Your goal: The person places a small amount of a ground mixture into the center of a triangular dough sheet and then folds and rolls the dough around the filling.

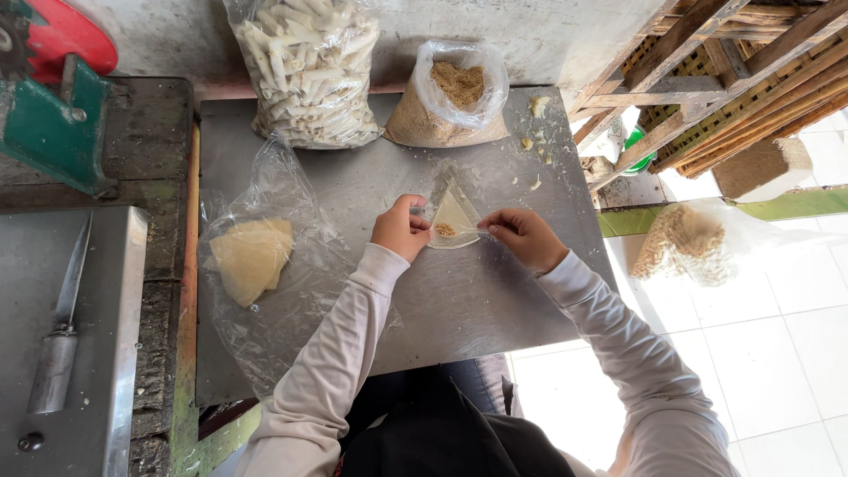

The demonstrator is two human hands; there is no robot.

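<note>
Grey metal table (pixel 495 300) set against a wall, white tiled floor (pixel 777 353) at its right edge. A triangular wrapper (pixel 452 217) with a dab of filling is pinched mid-table: left hand (pixel 399 228) curled on its left edge, right hand (pixel 525 237) gripping its right corner. Apex points to the far edge, long axis front-to-back. Bag of rolls (pixel 311 66) and bag of crumbs (pixel 450 97) stand at the far edge, wrapper stack (pixel 252 258) in plastic near the left edge
</note>
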